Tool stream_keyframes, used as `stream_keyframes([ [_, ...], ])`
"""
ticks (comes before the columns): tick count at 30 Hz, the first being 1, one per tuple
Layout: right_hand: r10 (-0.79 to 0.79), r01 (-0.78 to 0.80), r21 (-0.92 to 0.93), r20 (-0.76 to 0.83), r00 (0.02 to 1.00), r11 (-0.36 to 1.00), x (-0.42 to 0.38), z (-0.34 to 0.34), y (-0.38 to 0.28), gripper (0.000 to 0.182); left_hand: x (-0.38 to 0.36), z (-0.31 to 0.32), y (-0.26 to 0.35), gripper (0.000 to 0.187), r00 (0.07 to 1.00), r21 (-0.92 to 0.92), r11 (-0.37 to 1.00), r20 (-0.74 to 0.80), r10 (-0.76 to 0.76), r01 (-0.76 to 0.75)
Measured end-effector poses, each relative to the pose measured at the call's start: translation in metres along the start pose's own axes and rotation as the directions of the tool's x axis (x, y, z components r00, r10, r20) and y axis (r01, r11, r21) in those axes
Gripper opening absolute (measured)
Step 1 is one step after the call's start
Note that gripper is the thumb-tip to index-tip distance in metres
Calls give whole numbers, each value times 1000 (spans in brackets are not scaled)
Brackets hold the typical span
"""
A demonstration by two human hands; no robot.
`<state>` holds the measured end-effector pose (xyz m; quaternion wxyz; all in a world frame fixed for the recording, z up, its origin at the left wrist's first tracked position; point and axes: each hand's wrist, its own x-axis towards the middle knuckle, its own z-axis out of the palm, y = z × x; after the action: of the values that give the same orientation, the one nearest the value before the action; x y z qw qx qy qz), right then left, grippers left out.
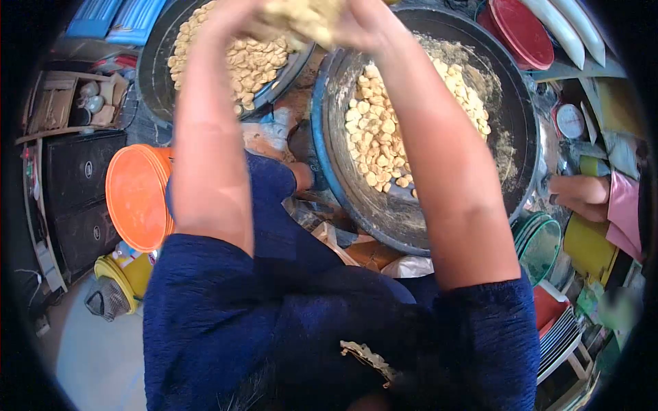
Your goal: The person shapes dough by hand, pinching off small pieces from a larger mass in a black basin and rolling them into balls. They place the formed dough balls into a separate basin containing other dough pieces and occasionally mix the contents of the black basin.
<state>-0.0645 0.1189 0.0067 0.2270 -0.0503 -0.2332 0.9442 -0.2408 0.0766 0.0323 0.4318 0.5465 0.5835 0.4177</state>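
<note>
My left hand point(238, 15) and my right hand point(362, 29) are raised at the top edge, closed around a pale yellow, dough-like clump point(301, 19) between them. Motion smears the clump, and part of each hand is cut off by the frame. Below and to the left stands a dark round tub point(155, 75) holding many flattened tan pieces point(250, 68). A second, larger black tub point(510, 103) with a blue outer side lies under my right forearm. Similar round, pale yellow pieces point(373, 133) cover part of its floor, and powder clings to its inner wall.
An orange bucket point(137, 198) stands by my left arm, with a yellow bucket point(130, 281) below it. Green baskets point(538, 250), a red basin point(524, 34) and a dial scale point(570, 122) are at right. Another person's limb point(579, 188) shows at far right.
</note>
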Motion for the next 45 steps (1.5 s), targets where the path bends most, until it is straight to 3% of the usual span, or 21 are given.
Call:
stream_keyframes([
  [5, -77, -33, -418, -242, 967, 908, 36, -5, -34, 66, 39, -101, -54, 30, 809, -312, 945, -526, -261, 102],
  [8, -281, -240, -841, -410, 868, 485, -16, -71, -32, 56, 51, -59, -82, 27, 816, -67, 997, -578, -21, -22],
  [11, -271, -566, -732, -673, 688, 380, -100, -167, 0, 70, 54, 8, -104, 25, 789, 170, 979, -583, 193, -113],
  [12, -233, -701, -646, -763, 603, 301, -129, -219, 15, 73, 47, 49, -91, 30, 871, -45, 974, -459, 177, -221],
  [14, -383, -859, -457, -855, 351, 232, -171, -252, 71, 75, 31, 124, -91, 26, 958, 112, 991, -269, 101, -73],
  [16, -487, -880, -292, -746, 454, -375, -182, -219, 129, 76, 37, 178, -138, 28, 999, 221, 974, 20, 47, -50],
  [18, -246, -683, -300, -777, 580, -666, -200, -212, 179, 66, 40, 226, -184, 39, 859, 512, 815, 251, -446, 273],
  [20, 223, -480, -844, -528, 819, -239, -274, -196, 199, 51, 4, 271, -280, 60, 931, 463, 830, 27, -365, 312],
  [22, 193, -688, -475, -729, 657, 549, -334, -209, 187, 41, -24, 293, -298, 78, 885, 638, 689, 25, -465, 344],
  [24, -9, -764, -240, -956, 293, 599, -389, -230, 155, 47, -52, 309, -285, 78, 887, 638, 662, -73, -456, 393],
  [26, 253, -745, 85, -961, 115, 662, -412, -251, 140, 53, -64, 311, -265, 74, 594, 522, 496, -28, -804, 694],
  [27, 355, -644, 255, -934, 28, 721, -401, -254, 139, 66, -62, 308, -267, 74, 597, 529, 493, -33, -801, 691],
  [29, 400, -438, 304, -905, 144, 846, -330, -250, 169, 73, -57, 292, -281, 63, 438, 525, 567, 359, -824, 635],
  [30, 480, -249, 411, -744, 465, 877, -304, -275, 210, 75, -69, 299, -350, 51, 571, 290, 686, 393, -721, 667],
  [31, 214, -273, 89, -856, 471, 958, -280, -298, 247, 67, -63, 292, -332, 49, 532, -17, 570, 382, -756, 821],
  [32, 225, -45, 252, -754, 617, 967, -252, -272, 234, 62, -61, 283, -307, 47, 477, -312, 373, 397, -784, 874],
  [34, 347, -268, 221, -636, 689, 938, -234, -249, 203, 64, -42, 273, -296, 39, 316, -440, -15, 666, -676, 898],
  [36, 346, -395, 9, -500, 794, 919, -243, -216, 158, 64, -46, 276, -286, 35, 287, -402, -1, 656, -698, 916],
  [40, 439, -625, -227, -537, 720, 747, -293, -192, 100, 74, -82, 302, -243, 32, 262, -119, 258, 723, -639, 959],
  [42, 239, -730, -187, -867, 438, 658, -324, -196, 99, 81, -97, 315, -225, 33, 244, 12, 380, 748, -618, 925],
  [45, 222, -755, -223, -871, 439, 617, -348, -177, 89, 86, -113, 343, -228, 30, 400, -236, 384, 809, -431, 893],
])
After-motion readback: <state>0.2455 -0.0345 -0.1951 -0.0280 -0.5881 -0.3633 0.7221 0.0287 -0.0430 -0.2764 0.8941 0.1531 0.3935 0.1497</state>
